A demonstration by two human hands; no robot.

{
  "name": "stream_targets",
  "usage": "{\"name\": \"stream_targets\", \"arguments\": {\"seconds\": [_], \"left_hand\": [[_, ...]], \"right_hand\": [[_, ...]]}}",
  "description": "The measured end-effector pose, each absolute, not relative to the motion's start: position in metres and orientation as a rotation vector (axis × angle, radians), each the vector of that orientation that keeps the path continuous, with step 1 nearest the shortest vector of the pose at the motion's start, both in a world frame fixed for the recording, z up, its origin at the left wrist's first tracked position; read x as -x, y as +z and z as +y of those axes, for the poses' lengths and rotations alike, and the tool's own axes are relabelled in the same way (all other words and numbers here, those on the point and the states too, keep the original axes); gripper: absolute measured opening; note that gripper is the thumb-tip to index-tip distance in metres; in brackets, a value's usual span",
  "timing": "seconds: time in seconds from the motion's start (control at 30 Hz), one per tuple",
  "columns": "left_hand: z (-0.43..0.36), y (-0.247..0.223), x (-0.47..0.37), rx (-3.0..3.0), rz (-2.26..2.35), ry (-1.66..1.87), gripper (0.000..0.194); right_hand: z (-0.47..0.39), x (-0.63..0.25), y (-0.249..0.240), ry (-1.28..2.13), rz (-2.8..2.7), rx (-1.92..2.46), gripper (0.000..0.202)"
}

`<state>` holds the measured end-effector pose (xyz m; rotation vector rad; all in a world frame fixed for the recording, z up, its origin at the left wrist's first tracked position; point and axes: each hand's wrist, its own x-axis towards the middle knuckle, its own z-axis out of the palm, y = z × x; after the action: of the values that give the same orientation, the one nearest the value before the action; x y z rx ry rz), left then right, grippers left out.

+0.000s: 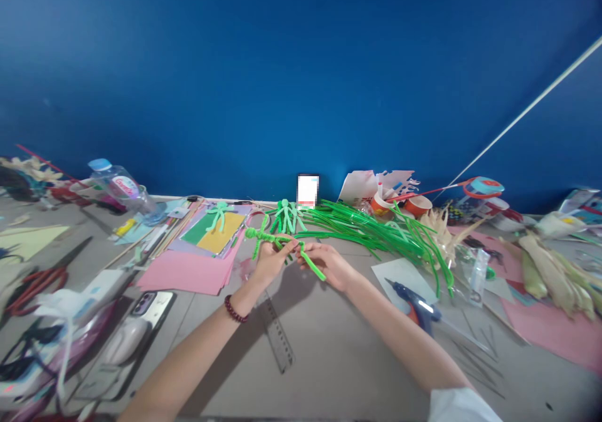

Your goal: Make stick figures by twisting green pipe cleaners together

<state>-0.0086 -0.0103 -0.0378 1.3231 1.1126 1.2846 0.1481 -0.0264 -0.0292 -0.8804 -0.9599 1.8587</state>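
Note:
A bright green pipe-cleaner figure (261,236) is held between both hands above the middle of the table. My left hand (273,258) is closed around its body, with the head and arms sticking out to the left. My right hand (325,264) pinches a limb of the figure, whose bent end points down to the right. Several finished-looking pipe-cleaner figures (285,215) stand behind the hands, and a paler one (219,216) lies on coloured sheets. Loose green pipe cleaners (371,221) are spread in a bundle behind my right hand.
A glue gun (416,300) lies to the right on white paper. Under my forearms is a clear ruler (278,334). Pink paper (188,271), a phone (126,347), scissors (44,281) and a bottle (123,184) are on the left. A lit screen (308,191) leans against the blue wall.

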Motion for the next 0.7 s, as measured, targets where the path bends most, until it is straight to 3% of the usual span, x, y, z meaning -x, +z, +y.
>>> {"name": "stream_targets", "arguments": {"seconds": [0.17,0.3,0.5,0.7], "left_hand": [[-0.015,-0.030,0.006,-1.258,1.048,1.280,0.019],[-0.018,-0.025,0.004,-1.274,0.999,1.248,0.020],[-0.019,-0.026,0.002,-1.393,1.105,1.230,0.021],[-0.016,-0.038,0.009,-1.266,0.990,1.364,0.016]], "right_hand": [[-0.027,-0.149,-0.033,1.179,-1.456,1.034,0.004],[-0.029,-0.155,-0.031,0.767,-1.677,1.034,0.011],[-0.031,-0.159,-0.024,0.699,-1.659,1.012,0.011],[-0.028,-0.160,-0.018,0.945,-1.610,1.073,0.005]]}}
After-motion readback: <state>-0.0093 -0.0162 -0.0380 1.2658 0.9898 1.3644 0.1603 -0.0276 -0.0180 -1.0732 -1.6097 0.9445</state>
